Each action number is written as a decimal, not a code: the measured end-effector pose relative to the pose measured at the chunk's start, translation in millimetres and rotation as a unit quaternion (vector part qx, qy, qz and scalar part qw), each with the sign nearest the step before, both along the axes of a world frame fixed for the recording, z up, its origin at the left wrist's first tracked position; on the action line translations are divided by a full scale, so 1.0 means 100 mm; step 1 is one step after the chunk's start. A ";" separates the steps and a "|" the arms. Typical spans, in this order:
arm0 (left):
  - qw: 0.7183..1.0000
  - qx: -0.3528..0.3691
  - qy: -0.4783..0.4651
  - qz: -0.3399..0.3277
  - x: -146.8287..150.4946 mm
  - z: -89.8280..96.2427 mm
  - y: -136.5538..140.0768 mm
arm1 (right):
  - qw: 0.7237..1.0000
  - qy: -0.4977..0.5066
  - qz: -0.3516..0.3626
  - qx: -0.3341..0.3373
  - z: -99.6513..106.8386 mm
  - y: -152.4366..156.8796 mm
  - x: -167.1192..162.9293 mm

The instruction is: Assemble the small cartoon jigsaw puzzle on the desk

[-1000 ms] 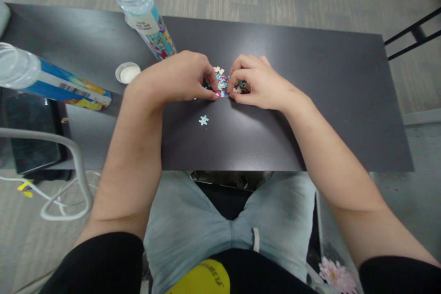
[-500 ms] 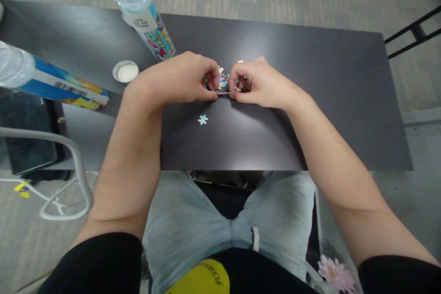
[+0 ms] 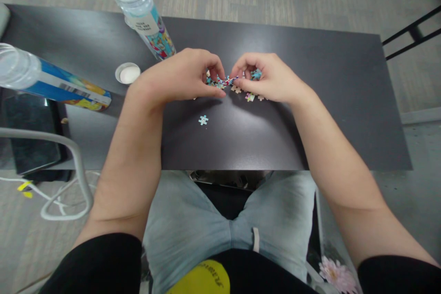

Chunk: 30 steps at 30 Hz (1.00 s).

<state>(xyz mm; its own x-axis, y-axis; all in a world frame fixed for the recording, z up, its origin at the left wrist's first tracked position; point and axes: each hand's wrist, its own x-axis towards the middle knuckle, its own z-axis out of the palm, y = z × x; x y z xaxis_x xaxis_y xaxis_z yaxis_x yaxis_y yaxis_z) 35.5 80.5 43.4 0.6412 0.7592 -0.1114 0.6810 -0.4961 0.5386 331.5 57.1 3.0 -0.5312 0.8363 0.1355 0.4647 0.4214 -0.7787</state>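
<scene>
Several small jigsaw puzzle pieces (image 3: 236,88) lie in a loose pile at the middle of the dark table, partly covered by both hands. My left hand (image 3: 188,75) is over the pile's left side, its thumb and fingers apart, with pieces seen in the gap. Across from it, my right hand (image 3: 272,76) pinches a colourful puzzle piece (image 3: 234,78) between thumb and forefinger. More pieces show under its curled fingers. A single light-blue puzzle piece (image 3: 203,120) lies apart, nearer to me.
A clear plastic jar (image 3: 146,18) with a colourful label stands behind my left hand. Another jar (image 3: 65,85), with a blue label, is at the left, and a white round lid (image 3: 127,73) lies between them. A black tablet-like device (image 3: 31,135) and a grey curved tube (image 3: 77,156) are left.
The thin strip held edge-on between both hands is no longer seen there. My left thumb and fingers have parted, my right hand has lifted slightly, and more of the pile shows.
</scene>
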 end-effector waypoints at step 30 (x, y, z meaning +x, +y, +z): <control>0.998 0.043 0.018 0.029 0.20 -0.20 -0.06 | 0.994 -0.102 0.004 0.040 -0.11 0.13 0.42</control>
